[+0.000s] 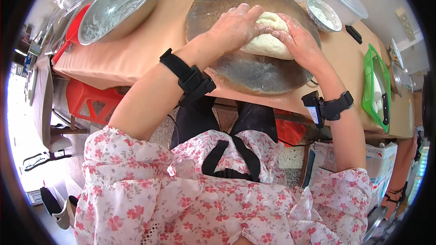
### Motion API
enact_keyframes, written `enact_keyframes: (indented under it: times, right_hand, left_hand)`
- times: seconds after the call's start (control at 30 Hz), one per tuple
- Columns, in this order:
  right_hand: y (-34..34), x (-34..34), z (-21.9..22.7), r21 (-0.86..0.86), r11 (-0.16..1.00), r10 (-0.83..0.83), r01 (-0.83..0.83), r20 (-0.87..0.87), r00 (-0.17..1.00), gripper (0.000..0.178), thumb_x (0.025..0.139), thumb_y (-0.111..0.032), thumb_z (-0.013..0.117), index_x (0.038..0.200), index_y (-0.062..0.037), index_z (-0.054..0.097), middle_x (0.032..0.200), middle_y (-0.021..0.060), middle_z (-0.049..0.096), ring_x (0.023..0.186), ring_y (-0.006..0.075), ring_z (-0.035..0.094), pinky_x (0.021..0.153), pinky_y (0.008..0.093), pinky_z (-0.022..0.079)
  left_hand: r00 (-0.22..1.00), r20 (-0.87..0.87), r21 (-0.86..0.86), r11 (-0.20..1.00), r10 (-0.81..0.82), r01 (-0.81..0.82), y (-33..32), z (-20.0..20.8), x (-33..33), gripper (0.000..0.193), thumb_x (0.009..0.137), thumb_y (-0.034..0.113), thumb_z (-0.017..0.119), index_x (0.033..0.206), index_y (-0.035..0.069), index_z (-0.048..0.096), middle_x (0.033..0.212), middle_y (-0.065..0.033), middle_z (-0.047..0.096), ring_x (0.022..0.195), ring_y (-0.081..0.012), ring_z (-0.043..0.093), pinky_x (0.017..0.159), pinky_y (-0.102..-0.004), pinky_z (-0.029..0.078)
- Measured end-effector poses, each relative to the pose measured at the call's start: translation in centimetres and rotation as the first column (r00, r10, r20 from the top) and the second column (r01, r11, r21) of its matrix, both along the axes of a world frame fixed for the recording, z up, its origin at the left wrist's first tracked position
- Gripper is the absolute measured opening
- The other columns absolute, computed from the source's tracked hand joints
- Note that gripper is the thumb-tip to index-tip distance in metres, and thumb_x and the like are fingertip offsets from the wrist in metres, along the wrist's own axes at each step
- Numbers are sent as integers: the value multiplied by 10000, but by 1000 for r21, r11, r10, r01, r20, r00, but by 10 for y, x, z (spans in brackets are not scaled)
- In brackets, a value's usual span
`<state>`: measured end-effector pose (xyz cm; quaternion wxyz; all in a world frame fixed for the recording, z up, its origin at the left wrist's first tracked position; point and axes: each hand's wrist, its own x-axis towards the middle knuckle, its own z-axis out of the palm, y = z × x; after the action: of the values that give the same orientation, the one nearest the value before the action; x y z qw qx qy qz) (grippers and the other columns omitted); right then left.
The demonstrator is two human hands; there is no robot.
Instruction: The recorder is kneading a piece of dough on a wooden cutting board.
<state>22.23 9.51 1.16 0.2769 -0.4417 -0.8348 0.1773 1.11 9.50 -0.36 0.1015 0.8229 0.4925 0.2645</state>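
A pale lump of dough (pixel 268 45) lies on a round, dark wooden board (pixel 254 75) dusted with flour. My left hand (pixel 238 26) presses on the dough's left side, its fingers bent over the top and its thumb pointing toward my other thumb. From the right, my right hand (pixel 299 41) wraps round the dough, fingers along its far side and thumb on top. The two thumbs nearly meet over a fold in the dough. Flour whitens my fingers. Part of the dough is hidden under both hands.
A large metal bowl (pixel 122 11) with floury residue stands at the left by a red scoop (pixel 72 31). Beyond the board's right edge is a bowl of flour (pixel 323 14). A green basket (pixel 376 88) holding a black-handled knife (pixel 385 109) sits at the table's right.
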Motion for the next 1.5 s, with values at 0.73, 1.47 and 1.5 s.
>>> enact_keyframes:
  times: [0.73,1.47,1.5]
  right_hand:
    - [-70,6,12,49,999,25,-21,-75,997,458,932,-276,602,1331,-63,530,1293,189,524,1222,378,489,1038,435,385]
    - [-80,0,16,11,996,88,-88,1,996,641,797,-248,738,1364,-94,481,1314,202,449,1196,394,459,1018,450,385]
    - [-74,-1,15,-10,995,95,-95,-34,995,620,813,-238,724,1359,-77,478,1281,198,478,1179,380,478,1015,435,389]
  left_hand:
    - [995,94,359,933,-25,-11,-93,12,-2,494,801,326,731,1233,126,599,1079,-122,566,1008,-339,514,882,-456,423]
    - [937,287,186,971,-197,147,-75,-8,-12,693,719,449,766,1285,115,545,1069,-153,566,995,-369,533,906,-450,451]
    - [946,279,157,980,-165,124,-74,-4,-12,681,728,389,790,1273,68,537,1084,-172,585,963,-369,579,838,-436,482]
